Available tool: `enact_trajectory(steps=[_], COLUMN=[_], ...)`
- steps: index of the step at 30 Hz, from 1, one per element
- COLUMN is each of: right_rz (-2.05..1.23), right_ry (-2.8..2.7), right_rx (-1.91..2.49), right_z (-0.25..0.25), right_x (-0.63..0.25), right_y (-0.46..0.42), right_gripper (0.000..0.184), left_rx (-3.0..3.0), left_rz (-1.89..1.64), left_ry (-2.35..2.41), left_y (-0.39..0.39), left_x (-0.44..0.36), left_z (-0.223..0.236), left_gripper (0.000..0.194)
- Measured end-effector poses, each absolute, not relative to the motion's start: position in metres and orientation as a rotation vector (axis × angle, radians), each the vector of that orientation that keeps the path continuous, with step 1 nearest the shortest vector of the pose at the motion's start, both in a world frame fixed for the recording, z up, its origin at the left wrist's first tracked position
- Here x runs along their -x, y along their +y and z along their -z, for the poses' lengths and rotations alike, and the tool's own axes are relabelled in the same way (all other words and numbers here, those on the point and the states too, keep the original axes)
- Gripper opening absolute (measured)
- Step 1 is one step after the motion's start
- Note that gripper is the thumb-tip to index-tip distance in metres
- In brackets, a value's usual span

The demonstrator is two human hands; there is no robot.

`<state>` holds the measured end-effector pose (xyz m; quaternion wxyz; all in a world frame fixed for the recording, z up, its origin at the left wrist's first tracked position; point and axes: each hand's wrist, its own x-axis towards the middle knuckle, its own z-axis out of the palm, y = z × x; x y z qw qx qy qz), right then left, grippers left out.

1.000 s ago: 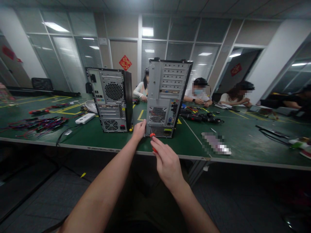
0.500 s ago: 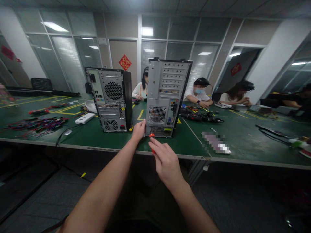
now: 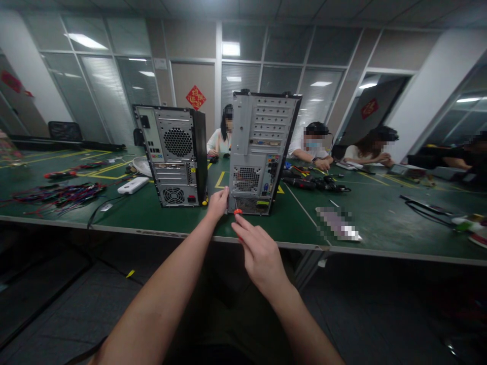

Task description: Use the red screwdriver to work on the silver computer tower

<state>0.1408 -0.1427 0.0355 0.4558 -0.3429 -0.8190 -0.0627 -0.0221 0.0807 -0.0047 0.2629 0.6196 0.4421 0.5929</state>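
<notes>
A grey computer tower [image 3: 261, 147] stands upright on the green table [image 3: 152, 213], its back panel facing me. My left hand [image 3: 218, 203] rests against the tower's lower left edge, fingers curled on the case. My right hand [image 3: 258, 253] is closed round a screwdriver with a red handle [image 3: 238, 212], whose tip points at the tower's bottom left corner. A second, darker tower [image 3: 173, 154] stands just to the left.
A white box [image 3: 133, 185] and bundles of coloured wires [image 3: 57, 193] lie at the left. Black tools and cables [image 3: 315, 182] lie behind the tower. Several people sit at the far side. A blurred-out object [image 3: 338, 224] lies at the right near the table edge.
My right hand has shifted slightly up along the screwdriver handle, covering more of the red. The left hand and the tower have stayed put.
</notes>
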Motion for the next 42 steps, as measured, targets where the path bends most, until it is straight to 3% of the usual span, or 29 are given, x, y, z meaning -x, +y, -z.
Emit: enact_trajectory(steps=[3, 10, 14, 21, 27, 36, 42], right_rz=[0.177, 0.098, 0.094, 0.191, 0.082, 0.121, 0.069], right_ry=[-2.056, -1.818, -1.809, -2.099, -1.890, -1.954, -1.785], right_rx=[0.869, 0.877, 0.856, 0.866, 0.868, 0.843, 0.872], right_z=[-0.0359, -0.0292, -0.0292, -0.0354, -0.0300, -0.0331, -0.0307], right_x=[-0.1401, -0.1354, -0.1363, -0.1384, -0.1366, -0.1392, -0.1379], right_y=[-0.1435, -0.1398, -0.1396, -0.1436, -0.1398, -0.1415, -0.1396], right_gripper=[0.059, 0.034, 0.035, 0.057, 0.039, 0.044, 0.033], left_rx=[-1.669, -1.669, -1.685, -1.693, -1.664, -1.659, -1.658], left_rz=[-1.601, -1.600, -1.594, -1.604, -1.609, -1.610, -1.606], left_ry=[1.196, 1.207, 1.202, 1.199, 1.190, 1.190, 1.200], left_y=[0.0798, 0.0801, 0.0794, 0.0768, 0.0778, 0.0795, 0.0803], left_x=[0.0221, 0.0206, 0.0204, 0.0210, 0.0204, 0.0209, 0.0208], left_z=[0.0039, 0.0041, 0.0039, 0.0020, 0.0028, 0.0040, 0.0042], left_gripper=[0.067, 0.066, 0.065, 0.065, 0.066, 0.066, 0.066])
